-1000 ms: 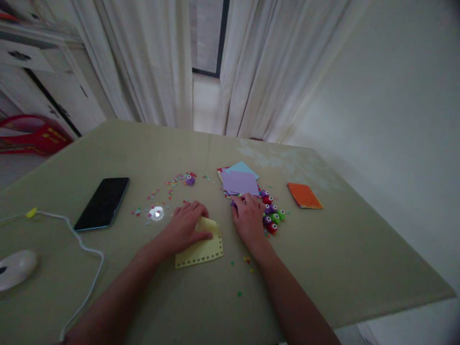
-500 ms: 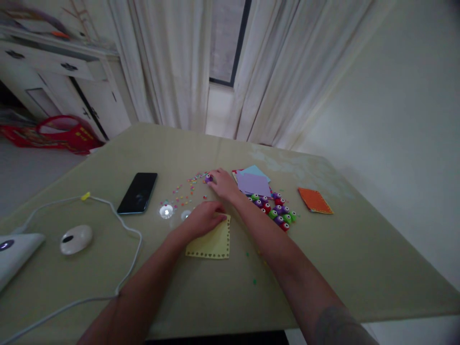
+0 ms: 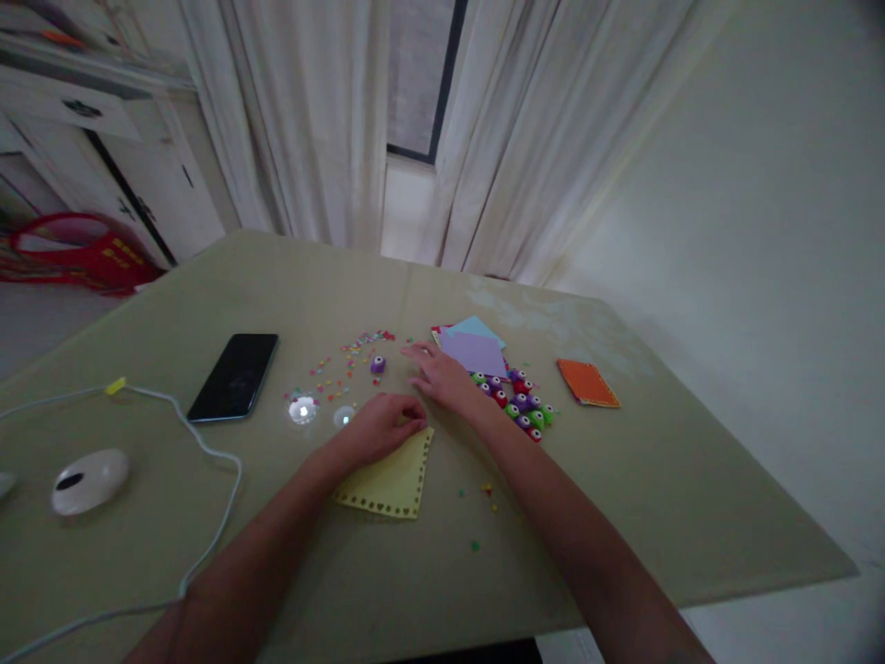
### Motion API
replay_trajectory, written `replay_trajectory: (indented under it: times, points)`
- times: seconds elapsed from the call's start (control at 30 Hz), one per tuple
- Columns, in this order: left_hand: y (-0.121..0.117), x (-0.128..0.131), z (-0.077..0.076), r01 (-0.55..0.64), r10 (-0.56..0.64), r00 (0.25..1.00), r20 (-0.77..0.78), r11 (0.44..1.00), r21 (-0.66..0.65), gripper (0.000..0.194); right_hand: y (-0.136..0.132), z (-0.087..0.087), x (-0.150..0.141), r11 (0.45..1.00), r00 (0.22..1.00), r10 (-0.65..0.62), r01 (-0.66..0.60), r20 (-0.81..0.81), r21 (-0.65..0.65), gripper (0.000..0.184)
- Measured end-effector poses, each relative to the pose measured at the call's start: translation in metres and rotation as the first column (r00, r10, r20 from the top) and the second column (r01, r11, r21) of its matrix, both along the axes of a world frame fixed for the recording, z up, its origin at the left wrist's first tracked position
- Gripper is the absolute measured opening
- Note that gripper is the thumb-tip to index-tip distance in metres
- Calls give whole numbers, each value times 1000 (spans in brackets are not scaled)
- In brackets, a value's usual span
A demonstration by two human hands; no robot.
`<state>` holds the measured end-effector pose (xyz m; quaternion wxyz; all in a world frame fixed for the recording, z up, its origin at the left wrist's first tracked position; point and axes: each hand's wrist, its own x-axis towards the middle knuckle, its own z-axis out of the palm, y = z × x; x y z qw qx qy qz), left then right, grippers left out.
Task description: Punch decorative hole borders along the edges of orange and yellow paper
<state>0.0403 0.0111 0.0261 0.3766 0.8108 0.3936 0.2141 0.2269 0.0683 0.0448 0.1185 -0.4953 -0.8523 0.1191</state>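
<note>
My left hand [image 3: 383, 429] is closed at the top edge of a yellow paper sheet [image 3: 388, 480], fingers pinched on it. Small shaped holes run along the sheet's right and lower edges; my hand covers its upper part. Just beyond, a small purple figure with one big eye [image 3: 378, 365] stands alone on the table, amid scattered coloured paper bits [image 3: 338, 380]. My right hand [image 3: 439, 373] is open to the right of that figure, apart from it, fingers stretched and holding nothing. Several purple, red and green one-eyed figures [image 3: 515, 397] cluster by my right wrist.
Purple and blue sheets [image 3: 476, 352] lie behind the cluster. An orange square [image 3: 587, 382] is farther right. On the left are a phone [image 3: 235, 376], a white mouse [image 3: 89, 481] and a white cable [image 3: 214, 452]. Two clear round pieces [image 3: 302, 410] lie near my left hand.
My right hand has let go of the purple one-eyed figure and drawn back to the right, fingers opening. The yellow sheet has turned slightly under my left hand. The whole view has shifted a little.
</note>
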Motion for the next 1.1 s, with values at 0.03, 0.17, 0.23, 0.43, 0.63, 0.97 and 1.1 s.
replay_trajectory:
  times: [0.03,0.17,0.23,0.43,0.63,0.97,1.1]
  points:
    - [0,-1,1,11,-11,1000,7,1000,-5,16,7,0,-9,997,997,76,-76,-12,19,64]
    - [0,-4,6,36,-36,999,16,999,-8,16,27,-2,-42,965,965,260,-261,33,4,49]
    - [0,-6,7,38,-38,999,9,999,-3,15,26,-3,-47,969,967,247,-247,61,0,41]
    - [-8,-5,6,38,-33,997,-69,997,70,9,-38,-1,2,996,987,89,-90,131,2,20]
    - [-12,3,4,57,-46,994,-99,992,112,14,-106,4,51,983,986,-166,165,1,-76,17]
    - [-13,3,8,-29,32,996,88,999,-34,21,-109,0,50,923,635,-372,175,-677,-342,24]
    - [-13,5,5,-30,46,987,154,995,-99,20,-114,2,44,891,592,-373,14,-714,-454,35]
